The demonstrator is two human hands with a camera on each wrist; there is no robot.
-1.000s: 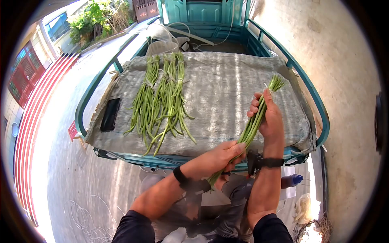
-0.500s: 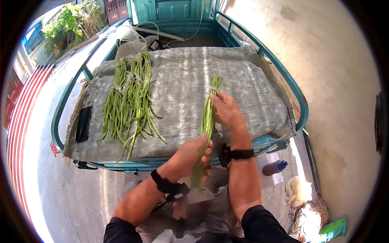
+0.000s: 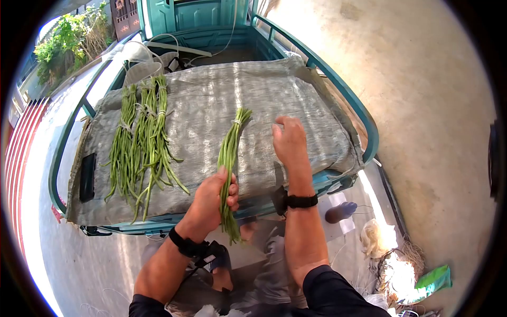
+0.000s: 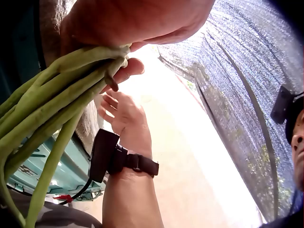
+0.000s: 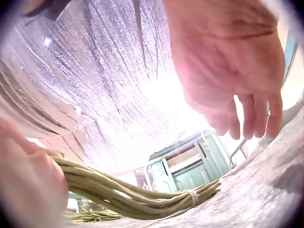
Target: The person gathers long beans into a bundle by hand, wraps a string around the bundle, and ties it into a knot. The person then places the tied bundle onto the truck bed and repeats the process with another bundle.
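My left hand [image 3: 212, 199] grips the lower part of a bundle of long green beans [image 3: 228, 150], tied near its top with a pale band [image 3: 237, 122]. The upper end of that bundle lies over the grey cloth [image 3: 206, 100]; its loose tips hang past the near edge. In the left wrist view, bean ends [image 4: 52, 102] stick out below the left hand [image 4: 137, 23]. To the right of the bundle, my right hand [image 3: 290, 141] is held over the cloth, and the right wrist view shows its fingers [image 5: 248, 114] hanging loosely with nothing in them. Several tied bean bundles [image 3: 142, 140] lie together at the left.
The cloth covers the rear of a teal cargo bed with side rails [image 3: 348, 100]. A black phone-like slab [image 3: 87, 177] lies at the cloth's left edge, and a white bucket [image 3: 143, 71] stands behind. A dark bottle [image 3: 340, 212] and a plastic bag [image 3: 376, 239] sit on the ground at right.
The right hand has let go of the bundle's tied end and moved off to the right. The left hand has lowered the bundle's top onto the cloth, still holding it. The head view has swung right.
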